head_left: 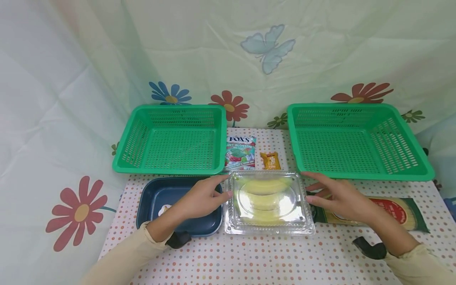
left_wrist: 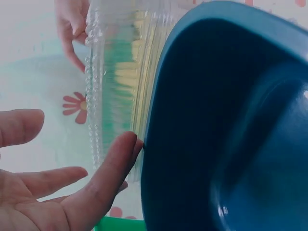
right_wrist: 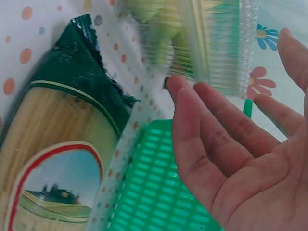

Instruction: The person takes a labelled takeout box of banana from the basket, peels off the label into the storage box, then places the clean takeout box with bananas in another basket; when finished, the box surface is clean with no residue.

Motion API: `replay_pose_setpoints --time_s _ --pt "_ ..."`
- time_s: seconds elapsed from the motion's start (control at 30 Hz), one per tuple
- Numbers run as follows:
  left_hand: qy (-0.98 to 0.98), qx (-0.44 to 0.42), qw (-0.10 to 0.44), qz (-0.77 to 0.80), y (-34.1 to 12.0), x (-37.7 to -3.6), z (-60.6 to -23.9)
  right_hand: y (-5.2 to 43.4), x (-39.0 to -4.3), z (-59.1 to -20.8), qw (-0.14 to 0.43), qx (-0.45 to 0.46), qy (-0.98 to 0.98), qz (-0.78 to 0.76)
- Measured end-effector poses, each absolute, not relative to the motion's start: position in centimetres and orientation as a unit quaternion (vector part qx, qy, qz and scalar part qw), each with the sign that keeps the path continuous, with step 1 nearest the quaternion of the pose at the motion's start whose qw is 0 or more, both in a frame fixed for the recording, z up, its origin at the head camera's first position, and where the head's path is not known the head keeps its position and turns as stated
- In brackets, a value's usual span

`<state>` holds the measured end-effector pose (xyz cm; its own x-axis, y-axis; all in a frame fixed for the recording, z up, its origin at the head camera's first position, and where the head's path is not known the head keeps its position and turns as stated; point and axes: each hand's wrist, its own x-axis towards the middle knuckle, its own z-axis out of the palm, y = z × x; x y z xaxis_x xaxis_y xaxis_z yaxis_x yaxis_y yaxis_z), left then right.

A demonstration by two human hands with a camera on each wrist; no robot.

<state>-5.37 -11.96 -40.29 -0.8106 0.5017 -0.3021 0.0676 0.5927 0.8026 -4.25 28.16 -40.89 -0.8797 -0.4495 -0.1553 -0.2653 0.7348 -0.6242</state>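
We see a clear plastic clamshell box, lid shut, yellowish food inside | left hand fingers spread at its edge | right hand likewise, gripping nothing

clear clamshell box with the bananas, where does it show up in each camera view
Head: the clear clamshell box sits centre, low on the dotted table, between both hands.
Left wrist: it fills the upper middle, edge-on, beside the dark blue tray.
Right wrist: its ribbed edge shows at top centre-right, above the fingertips.
Shared landmark: the box itself is the only thing clearly in all three views.
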Motion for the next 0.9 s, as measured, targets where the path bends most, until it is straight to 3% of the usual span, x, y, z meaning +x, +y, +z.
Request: replay_pose_setpoints --time_s 0.5,0.9 --pt "0.858 0.178 0.271 0.398 -11.4 -5.8 -40.4 28.3 -4.1 -41.7 0.255 -0.166 0.872 -0.383" --pt "0.814 0.126 0.308 0.476 -12.0 -5.4 -40.9 28.3 -3.8 -42.1 0.248 -0.154 0.854 -0.43"
